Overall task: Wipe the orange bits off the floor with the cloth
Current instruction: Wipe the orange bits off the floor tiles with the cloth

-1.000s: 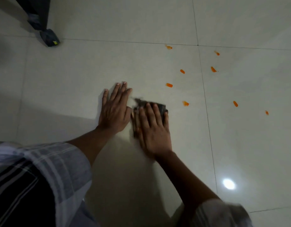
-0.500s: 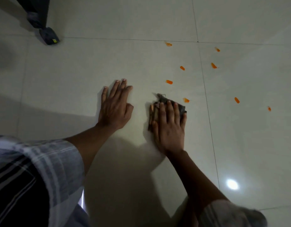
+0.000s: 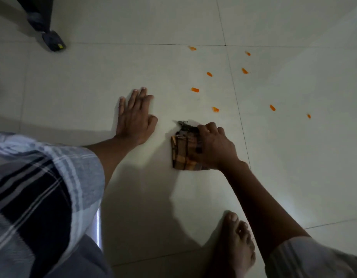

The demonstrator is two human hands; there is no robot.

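A folded brown and orange checked cloth [image 3: 182, 151] lies on the pale tiled floor [image 3: 93, 77]. My right hand [image 3: 215, 146] covers its right side with fingers curled over the cloth's far edge, gripping it. My left hand [image 3: 134, 117] lies flat on the floor to the left of the cloth, fingers straight, apart from it. Several orange bits are scattered beyond and right of the cloth; the nearest orange bit [image 3: 215, 109] lies just past my right fingers, another orange bit [image 3: 195, 89] farther on, others out to the far right orange bit [image 3: 309, 116].
A dark furniture leg with a foot pad [image 3: 53, 42] stands at the far left. My bare right foot [image 3: 237, 243] rests on the floor near the bottom, and my checked garment [image 3: 33, 193] fills the lower left. Tile joints cross the floor.
My right hand has drawn the cloth back toward me and curled its fingers over it, so more cloth shows. My left hand has stayed flat in place. My right foot has come into view.
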